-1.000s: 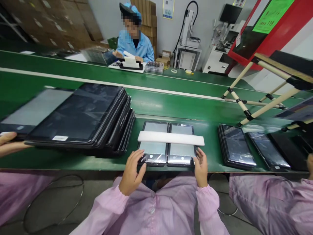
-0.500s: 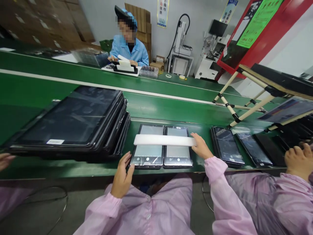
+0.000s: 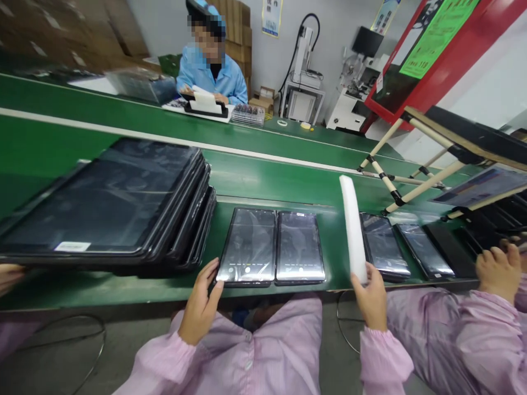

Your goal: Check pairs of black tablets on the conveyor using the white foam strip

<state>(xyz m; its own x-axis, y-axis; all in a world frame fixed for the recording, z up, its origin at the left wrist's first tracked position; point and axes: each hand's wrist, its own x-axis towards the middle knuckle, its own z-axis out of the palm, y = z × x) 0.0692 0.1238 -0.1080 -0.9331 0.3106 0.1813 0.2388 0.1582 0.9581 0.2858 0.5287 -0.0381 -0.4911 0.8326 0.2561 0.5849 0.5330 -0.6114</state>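
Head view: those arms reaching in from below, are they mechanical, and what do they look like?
No, they are a person's. The left hand and right hand are bare, without gloves. The left sleeve and right sleeve are pale pink, gathered at the wrists.

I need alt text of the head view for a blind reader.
The right hand holds a white strip right of two tablets lying side by side on a green table; the left hand is at the left tablet's edge. At left is a tablet stack; opposite, a person in blue.
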